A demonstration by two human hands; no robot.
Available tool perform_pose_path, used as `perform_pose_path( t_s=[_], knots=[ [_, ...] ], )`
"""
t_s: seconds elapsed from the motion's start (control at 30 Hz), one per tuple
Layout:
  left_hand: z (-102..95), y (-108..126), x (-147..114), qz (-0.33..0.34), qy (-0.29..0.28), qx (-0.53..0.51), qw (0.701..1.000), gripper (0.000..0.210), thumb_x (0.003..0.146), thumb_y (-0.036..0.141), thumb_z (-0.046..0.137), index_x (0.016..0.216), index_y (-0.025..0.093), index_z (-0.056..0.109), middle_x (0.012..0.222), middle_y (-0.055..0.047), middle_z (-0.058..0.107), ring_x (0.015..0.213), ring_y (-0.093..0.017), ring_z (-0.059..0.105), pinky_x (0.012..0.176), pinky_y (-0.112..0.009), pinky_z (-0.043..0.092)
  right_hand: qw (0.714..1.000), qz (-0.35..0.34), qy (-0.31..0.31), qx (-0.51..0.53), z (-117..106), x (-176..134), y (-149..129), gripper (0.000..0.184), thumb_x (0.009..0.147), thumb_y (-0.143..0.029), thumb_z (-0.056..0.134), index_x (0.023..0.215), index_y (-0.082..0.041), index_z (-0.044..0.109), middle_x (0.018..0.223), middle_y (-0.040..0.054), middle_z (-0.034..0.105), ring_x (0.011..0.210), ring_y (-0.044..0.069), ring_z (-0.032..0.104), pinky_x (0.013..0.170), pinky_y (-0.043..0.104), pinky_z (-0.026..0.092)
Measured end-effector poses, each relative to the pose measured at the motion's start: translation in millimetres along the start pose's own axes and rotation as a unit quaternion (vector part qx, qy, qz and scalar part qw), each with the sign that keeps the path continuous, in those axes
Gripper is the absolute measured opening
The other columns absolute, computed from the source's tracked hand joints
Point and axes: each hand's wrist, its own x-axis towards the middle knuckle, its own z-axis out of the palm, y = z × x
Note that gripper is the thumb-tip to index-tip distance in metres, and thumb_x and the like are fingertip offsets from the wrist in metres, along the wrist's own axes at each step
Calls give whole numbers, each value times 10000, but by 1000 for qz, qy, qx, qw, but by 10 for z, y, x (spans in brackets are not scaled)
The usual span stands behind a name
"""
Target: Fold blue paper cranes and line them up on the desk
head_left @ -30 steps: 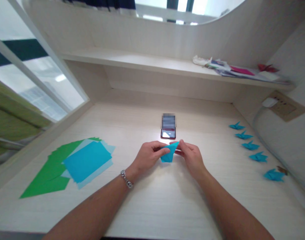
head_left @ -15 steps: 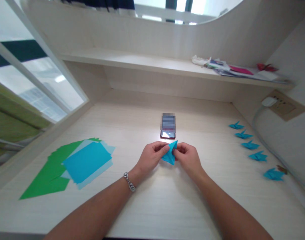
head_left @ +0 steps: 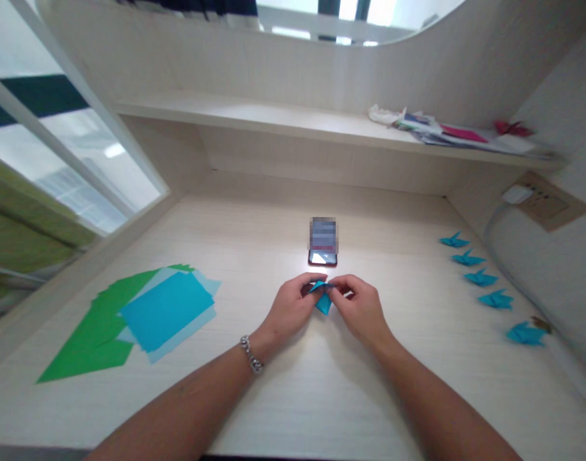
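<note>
Between my two hands is a small piece of folded blue origami paper (head_left: 324, 305), held just above the desk. My left hand (head_left: 291, 306) pinches its left side between thumb and fingers. From the right, my right hand (head_left: 358, 303) grips the other side, thumb on the front. The fingers cover much of the paper, so its exact folds are partly hidden. Right behind the hands lies a phone (head_left: 323, 242) with a blurred screen. Several finished blue paper cranes (head_left: 480, 277) stand in a row on the right side of the desk.
Blue paper sheets (head_left: 171, 310) overlap green sheets (head_left: 96, 333) on the left of the desk (head_left: 283, 397). Papers and small items (head_left: 446, 133) lie on the shelf (head_left: 254, 118) at the back. A cable (head_left: 508, 272) runs down from a plug (head_left: 517, 194) on the right wall.
The folded paper has been turned between the fingers: its tall upper point no longer shows, and a flap now spreads across the top. The right hand has shifted slightly left.
</note>
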Motion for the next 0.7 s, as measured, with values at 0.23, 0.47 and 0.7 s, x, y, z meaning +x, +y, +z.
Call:
perform_pose_path(
  t_s=[0.23,0.47,0.7],
  knots=[
    [-47,10,51,-43,9,-67,997,223,807,292,645,955,132,693,948,-102,714,879,-213,652,802,-353,521,987,50,-77,132,32,58,140,255,725,-399,700,857,-181,684,790,45,680,714,177,603,621,286,478],
    [-42,-33,28,-61,-7,-88,994,264,816,354,638,928,121,690,878,-97,715,758,-185,642,713,-325,524,976,96,-110,161,38,75,155,333,781,-506,617,754,-179,677,657,27,636,612,156,576,551,265,463],
    [-38,-46,22,-56,-16,-92,994,276,828,377,622,912,122,684,842,-87,709,736,-174,638,683,-306,523,968,116,-116,189,40,87,162,340,742,-517,654,754,-178,674,644,21,633,583,143,565,543,262,459]
  ],
)
